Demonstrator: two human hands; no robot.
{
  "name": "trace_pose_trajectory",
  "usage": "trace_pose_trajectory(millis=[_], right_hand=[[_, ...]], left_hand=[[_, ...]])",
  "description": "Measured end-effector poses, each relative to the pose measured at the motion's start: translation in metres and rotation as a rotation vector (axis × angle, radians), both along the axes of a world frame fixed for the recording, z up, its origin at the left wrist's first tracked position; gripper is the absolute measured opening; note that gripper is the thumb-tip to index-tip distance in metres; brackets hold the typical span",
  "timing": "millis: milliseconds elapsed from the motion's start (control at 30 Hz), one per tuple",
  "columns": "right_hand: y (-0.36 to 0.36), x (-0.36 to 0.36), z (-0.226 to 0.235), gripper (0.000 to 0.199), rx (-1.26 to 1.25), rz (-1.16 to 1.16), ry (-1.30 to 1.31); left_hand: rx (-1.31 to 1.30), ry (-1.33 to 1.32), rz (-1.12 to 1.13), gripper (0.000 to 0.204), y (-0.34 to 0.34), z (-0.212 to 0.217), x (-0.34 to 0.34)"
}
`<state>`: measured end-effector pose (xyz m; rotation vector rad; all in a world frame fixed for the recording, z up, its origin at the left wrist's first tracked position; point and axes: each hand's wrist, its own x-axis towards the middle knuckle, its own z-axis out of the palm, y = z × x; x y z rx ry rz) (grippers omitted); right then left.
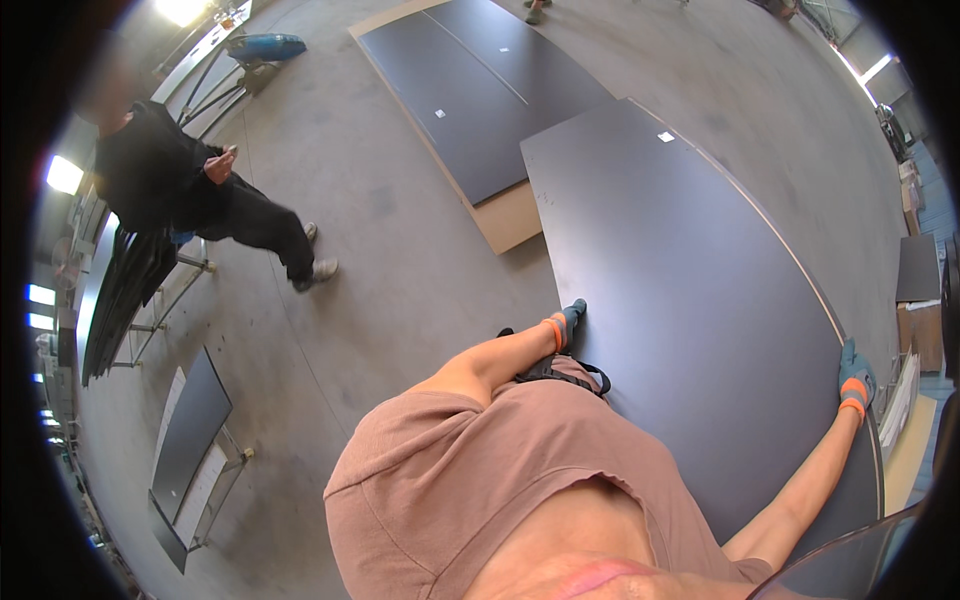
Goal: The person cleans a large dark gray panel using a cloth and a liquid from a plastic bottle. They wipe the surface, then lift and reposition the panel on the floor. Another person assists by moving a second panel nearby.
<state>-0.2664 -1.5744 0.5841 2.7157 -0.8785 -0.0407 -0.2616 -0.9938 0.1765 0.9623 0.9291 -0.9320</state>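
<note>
A large dark grey panel (680,290) with a pale edge strip and a small white label stretches out in front of me. My left hand (571,323), in a teal glove with an orange cuff, grips its left edge close to my waist. At the opposite long edge, my right hand (856,378), gloved alike, is closed around the rim. The undersides of both hands' grips are hidden by the panel. Its far left corner overlaps the view of a stack of dark panels (470,100) lying on brown board; whether they touch I cannot tell.
A person in black (160,170) walks at the left beside a rack of dark sheets (130,280). Lower left, another rack holds a dark panel (200,410). Brown boxes (918,335) and boards stand at the right edge. Grey concrete floor (400,290) lies between.
</note>
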Motion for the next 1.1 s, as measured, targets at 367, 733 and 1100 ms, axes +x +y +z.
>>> trace_pose_trajectory(millis=[367, 733, 1100], right_hand=[[-0.029, -0.012, -0.007, 0.086, -0.026, 0.066, -0.104], [-0.101, 0.002, -0.036, 0.084, 0.0, 0.211, -0.142], [-0.162, 0.041, -0.077, 0.081, 0.02, 0.346, -0.191]], left_hand=[[0.013, -0.046, 0.073, 0.105, -0.068, 0.009, -0.028], [0.032, -0.148, 0.094, 0.11, -0.148, -0.034, -0.07], [0.025, -0.108, 0.29, 0.111, -0.199, -0.063, -0.097]])
